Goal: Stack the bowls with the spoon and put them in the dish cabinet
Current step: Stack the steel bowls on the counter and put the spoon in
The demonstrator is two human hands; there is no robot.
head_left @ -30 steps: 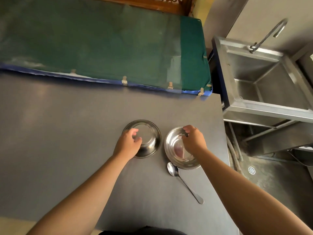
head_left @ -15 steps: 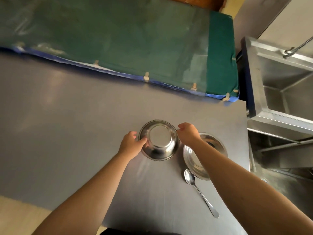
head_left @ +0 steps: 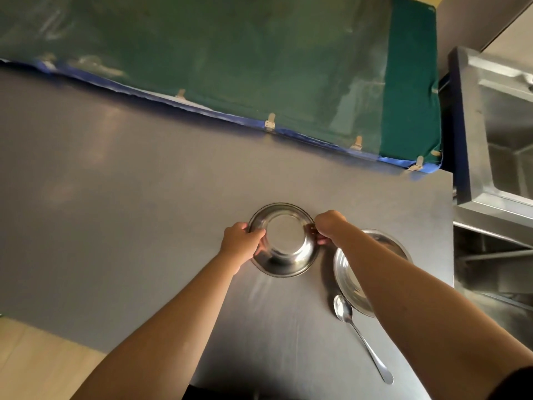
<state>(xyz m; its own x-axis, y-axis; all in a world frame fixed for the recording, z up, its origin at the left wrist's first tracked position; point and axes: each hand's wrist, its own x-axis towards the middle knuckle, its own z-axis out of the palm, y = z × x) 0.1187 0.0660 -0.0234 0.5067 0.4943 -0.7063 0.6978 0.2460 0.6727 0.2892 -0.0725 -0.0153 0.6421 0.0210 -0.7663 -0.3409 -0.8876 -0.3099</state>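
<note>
Spoon (head_left: 359, 334) first, nearest the person: it lies flat on the grey tabletop (head_left: 121, 220), bowl end up toward the steel dishes, handle trailing back toward the near edge. Its bowl end sits just beside the rim of the right-hand steel bowl (head_left: 344, 272), which rests upright on the tabletop and is largely covered by the right forearm crossing above it.

Farther out, the left-hand steel bowl (head_left: 284, 241) shows its flat base to the camera, so it is turned bottom up. Both hands are clamped on its rim from opposite sides: the left hand (head_left: 242, 241) pinches the left edge, the right hand (head_left: 328, 226) the right edge. Whether its rim has left the tabletop cannot be told.

Beyond the bowls a green cloth under clear plastic sheet (head_left: 230, 62) runs along the far side of the tabletop, and a steel sink (head_left: 496, 134) stands off to the right. No dish cabinet is in view.

Judging from this, the bowl needs turning over before it nests in the other. The risks: smooth steel held only by fingertips at the rim may slip mid-turn and clatter down; the right forearm, passing low, could knock the upright bowl into the spoon (which could be pushed toward the table's edge). A bowl set in off-centre would sit tilted and rock when carried.

No brand, label or readable writing shows anywhere.
</note>
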